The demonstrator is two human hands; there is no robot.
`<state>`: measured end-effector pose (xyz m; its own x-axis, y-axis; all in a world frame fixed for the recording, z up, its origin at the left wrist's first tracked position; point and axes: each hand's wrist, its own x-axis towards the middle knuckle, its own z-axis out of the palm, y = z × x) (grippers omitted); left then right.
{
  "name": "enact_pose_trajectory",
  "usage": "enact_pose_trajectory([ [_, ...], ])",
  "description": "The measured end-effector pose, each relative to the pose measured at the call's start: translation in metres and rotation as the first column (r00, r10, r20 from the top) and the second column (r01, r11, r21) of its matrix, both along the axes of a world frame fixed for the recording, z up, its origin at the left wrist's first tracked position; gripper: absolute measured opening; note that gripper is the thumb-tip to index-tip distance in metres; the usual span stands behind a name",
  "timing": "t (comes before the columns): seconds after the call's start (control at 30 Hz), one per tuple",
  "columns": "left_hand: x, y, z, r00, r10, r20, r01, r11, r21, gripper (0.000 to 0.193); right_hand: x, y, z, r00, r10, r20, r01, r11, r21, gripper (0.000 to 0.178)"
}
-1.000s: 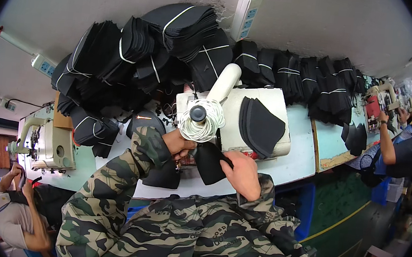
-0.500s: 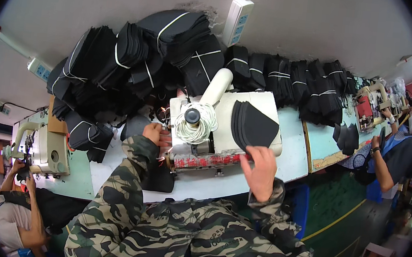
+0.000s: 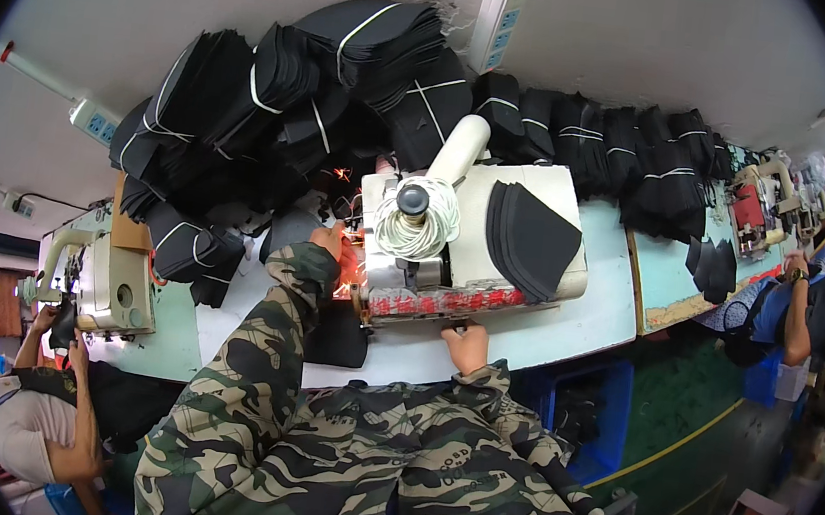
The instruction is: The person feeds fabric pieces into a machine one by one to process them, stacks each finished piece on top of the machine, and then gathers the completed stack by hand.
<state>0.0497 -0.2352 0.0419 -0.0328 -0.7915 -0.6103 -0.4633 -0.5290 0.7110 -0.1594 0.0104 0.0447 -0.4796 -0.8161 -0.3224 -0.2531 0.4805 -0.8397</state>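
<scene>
A white skiving machine (image 3: pixel 551 184) stands on the table before me, a coil of white cord (image 3: pixel 416 235) round a black-topped post on it. My left hand (image 3: pixel 331 240) is at the machine's left end, where orange sparks (image 3: pixel 344 277) fly; its fingertips are hidden in the glare. Below the red-marked front edge, my right hand (image 3: pixel 466 348) has its fingers curled up against the machine's underside; what they grip is hidden. A fanned stack of black curved pieces (image 3: pixel 533 242) lies on the machine's top. Another black piece (image 3: pixel 337 338) lies below the left end.
Bundles of black pieces (image 3: pixel 280 83) tied with white bands are heaped along the wall. A power strip (image 3: pixel 499 23) hangs above. A blue bin (image 3: pixel 606 429) stands right of my lap. Co-workers sit at machines on the left (image 3: pixel 102 295) and right (image 3: pixel 762 209).
My right hand has left the black stack and moved down and left to the machine's front underside, its fingers closing. Sparks at the left end have grown. The view has shifted slightly.
</scene>
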Motion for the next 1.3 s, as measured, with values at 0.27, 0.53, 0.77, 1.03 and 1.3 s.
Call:
enact_pose_trajectory([
  [0.27, 0.018, 0.005, 0.004, 0.985, -0.104, 0.137, 0.139, 0.951, -0.278, 0.046, 0.005, -0.003, -0.021, 0.998, 0.053, 0.015, -0.052, 0.993, -0.103, 0.027],
  [0.53, 0.008, 0.002, 0.030, 0.999, -0.036, -0.013, 0.036, 0.999, -0.036, 0.049, 0.001, -0.005, -0.005, 0.899, -0.066, 0.432, 0.024, 0.994, 0.102, 0.021],
  [0.77, 0.007, -0.002, 0.012, 0.990, 0.002, -0.138, 0.003, 0.999, 0.037, 0.048, -0.002, -0.005, -0.005, 0.899, -0.067, 0.433, 0.020, 0.993, 0.112, 0.026],
  [1.03, 0.006, -0.007, 0.009, 0.981, 0.042, -0.192, -0.027, 0.996, 0.084, 0.037, -0.004, -0.007, 0.002, 0.910, -0.057, 0.411, 0.007, 0.993, 0.122, 0.023],
  [1.3, 0.018, 0.013, 0.020, 0.976, 0.036, -0.213, -0.049, 0.997, -0.054, 0.032, -0.011, -0.012, -0.010, 0.785, -0.056, 0.617, -0.113, 0.966, 0.233, 0.018],
])
